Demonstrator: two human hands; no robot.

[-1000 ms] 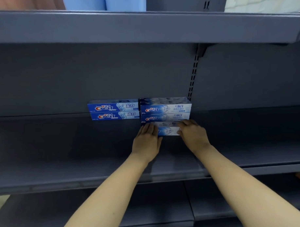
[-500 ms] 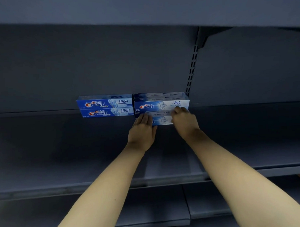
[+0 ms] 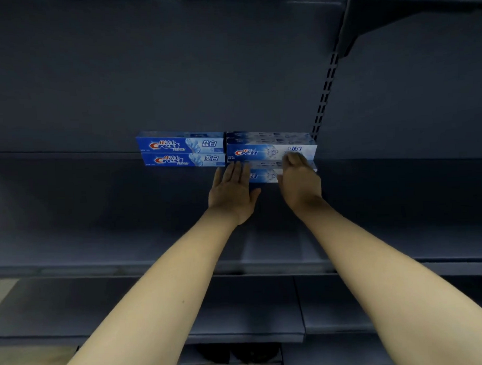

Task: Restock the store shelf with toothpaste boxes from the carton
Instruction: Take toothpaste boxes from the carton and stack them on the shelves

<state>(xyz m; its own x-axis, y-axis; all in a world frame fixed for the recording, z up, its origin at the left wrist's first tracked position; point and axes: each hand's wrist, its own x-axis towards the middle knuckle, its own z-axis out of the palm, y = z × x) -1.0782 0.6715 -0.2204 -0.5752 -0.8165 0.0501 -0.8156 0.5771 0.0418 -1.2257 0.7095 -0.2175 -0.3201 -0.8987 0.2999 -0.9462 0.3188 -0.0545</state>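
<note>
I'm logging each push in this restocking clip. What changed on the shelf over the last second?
The left hand and right hand slid the front toothpaste box back against the right stack; before, it sat apart in front. The left fingers now lie straight; the right ones curl on the box's end. The two blue boxes stayed put.

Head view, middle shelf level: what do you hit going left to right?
Blue Crest stack → left hand → white-blue Crest stack, with the right hand at its right end → slotted upright.
</note>
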